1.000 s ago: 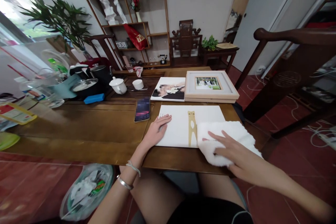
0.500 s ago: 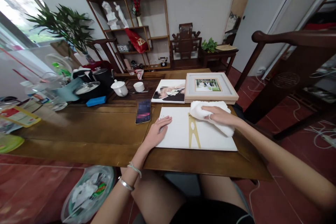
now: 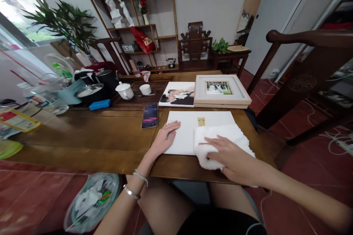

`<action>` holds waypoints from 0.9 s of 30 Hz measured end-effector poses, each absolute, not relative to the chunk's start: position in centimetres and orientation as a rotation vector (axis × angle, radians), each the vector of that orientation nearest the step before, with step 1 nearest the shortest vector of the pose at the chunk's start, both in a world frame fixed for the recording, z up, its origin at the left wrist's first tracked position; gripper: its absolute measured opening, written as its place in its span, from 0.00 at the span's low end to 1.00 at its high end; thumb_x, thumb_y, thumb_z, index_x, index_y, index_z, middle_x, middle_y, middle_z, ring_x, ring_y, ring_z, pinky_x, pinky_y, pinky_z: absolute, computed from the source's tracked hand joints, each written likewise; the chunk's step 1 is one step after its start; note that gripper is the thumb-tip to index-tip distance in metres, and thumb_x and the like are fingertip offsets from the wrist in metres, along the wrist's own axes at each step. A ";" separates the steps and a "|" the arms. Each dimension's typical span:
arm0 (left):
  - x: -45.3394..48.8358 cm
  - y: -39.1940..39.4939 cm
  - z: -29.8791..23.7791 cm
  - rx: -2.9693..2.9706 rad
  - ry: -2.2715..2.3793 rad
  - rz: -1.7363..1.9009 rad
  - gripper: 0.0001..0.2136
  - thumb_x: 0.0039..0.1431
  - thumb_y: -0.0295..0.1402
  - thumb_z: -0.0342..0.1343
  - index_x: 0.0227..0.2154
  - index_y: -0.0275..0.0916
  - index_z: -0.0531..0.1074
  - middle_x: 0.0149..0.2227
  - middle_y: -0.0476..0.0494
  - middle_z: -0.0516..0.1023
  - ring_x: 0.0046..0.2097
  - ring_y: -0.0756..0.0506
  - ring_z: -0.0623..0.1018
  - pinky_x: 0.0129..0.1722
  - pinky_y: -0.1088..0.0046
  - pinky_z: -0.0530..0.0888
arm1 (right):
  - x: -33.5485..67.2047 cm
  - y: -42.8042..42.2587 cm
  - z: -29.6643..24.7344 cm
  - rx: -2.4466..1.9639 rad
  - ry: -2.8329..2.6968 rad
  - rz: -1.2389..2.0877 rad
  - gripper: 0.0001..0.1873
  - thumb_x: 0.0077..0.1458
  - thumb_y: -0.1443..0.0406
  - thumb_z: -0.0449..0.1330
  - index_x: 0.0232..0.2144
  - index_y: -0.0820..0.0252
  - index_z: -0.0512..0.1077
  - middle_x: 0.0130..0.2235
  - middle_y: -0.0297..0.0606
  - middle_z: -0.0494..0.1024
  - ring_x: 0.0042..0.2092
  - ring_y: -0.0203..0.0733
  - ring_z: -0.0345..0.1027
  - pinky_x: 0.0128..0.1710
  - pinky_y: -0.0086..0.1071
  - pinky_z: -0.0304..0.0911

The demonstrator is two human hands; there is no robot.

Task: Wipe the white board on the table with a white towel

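Note:
A white rectangular board (image 3: pixel 183 141) lies flat on the wooden table in front of me. My left hand (image 3: pixel 166 136) rests flat on its left side, fingers stretched out. My right hand (image 3: pixel 234 158) grips a fluffy white towel (image 3: pixel 220 136), pressed on the board's right part and hanging over its near edge. Above the towel shows the top end of a gold-coloured flat piece (image 3: pixel 201 121) on the board; the rest of it is covered. To the left of the board lies a phone (image 3: pixel 150 115).
Behind the board are a framed photo (image 3: pixel 223 90) and a photo print (image 3: pixel 177 94). A white teapot (image 3: pixel 124 90), a white cup (image 3: pixel 145 89) and a blue block (image 3: pixel 99 104) stand back left. A waste bin (image 3: pixel 95 202) sits on the floor; a wooden chair (image 3: pixel 309 69) stands at right.
My right hand has moved the towel toward me, from the board's far right part to its near edge, covering most of the gold piece. My left hand has stayed in place.

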State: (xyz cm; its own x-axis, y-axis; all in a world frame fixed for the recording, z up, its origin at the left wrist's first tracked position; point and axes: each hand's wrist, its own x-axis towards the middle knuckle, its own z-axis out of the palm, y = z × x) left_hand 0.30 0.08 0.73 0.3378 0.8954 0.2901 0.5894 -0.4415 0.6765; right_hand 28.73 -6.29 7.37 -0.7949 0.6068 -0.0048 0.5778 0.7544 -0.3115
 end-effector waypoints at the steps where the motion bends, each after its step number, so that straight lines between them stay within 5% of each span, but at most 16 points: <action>1: 0.3 0.1 0.7 2.152 1.302 0.895 0.17 0.61 0.30 0.46 0.49 0.40 0.74 0.55 0.41 0.73 0.61 0.41 0.67 0.64 0.49 0.54 | 28.7 -6.5 7.3 -0.952 -2.850 0.464 0.26 0.38 0.76 0.51 0.43 0.58 0.71 0.60 0.49 0.65 0.65 0.51 0.46 0.62 0.50 0.42; 9: 0.3 0.1 0.8 2.143 1.311 0.894 0.17 0.61 0.31 0.46 0.49 0.39 0.73 0.55 0.41 0.73 0.61 0.42 0.67 0.64 0.49 0.54 | 27.6 2.5 6.6 -1.066 -2.710 0.334 0.24 0.44 0.73 0.47 0.45 0.61 0.68 0.46 0.46 0.74 0.51 0.52 0.63 0.48 0.44 0.58; 14: 0.2 0.1 0.8 2.146 1.293 0.898 0.17 0.61 0.30 0.47 0.49 0.41 0.73 0.55 0.42 0.73 0.61 0.42 0.67 0.64 0.50 0.54 | 25.8 5.6 7.0 -1.139 -2.716 0.303 0.18 0.47 0.72 0.45 0.41 0.59 0.66 0.38 0.43 0.75 0.38 0.49 0.66 0.37 0.37 0.57; 27: 0.0 0.3 0.7 2.200 1.314 0.900 0.15 0.60 0.31 0.48 0.46 0.40 0.75 0.51 0.42 0.77 0.55 0.41 0.72 0.63 0.53 0.59 | 15.2 7.6 8.8 -0.969 -2.915 0.237 0.17 0.56 0.68 0.49 0.48 0.59 0.67 0.47 0.46 0.76 0.46 0.50 0.70 0.39 0.35 0.58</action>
State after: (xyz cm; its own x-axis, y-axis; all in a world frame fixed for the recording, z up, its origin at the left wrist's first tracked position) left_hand -0.04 0.26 0.66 0.3427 0.8857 0.3133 0.6119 -0.4635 0.6409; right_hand 15.23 7.60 8.77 -0.8005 0.5992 0.0092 0.5899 0.7906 -0.1643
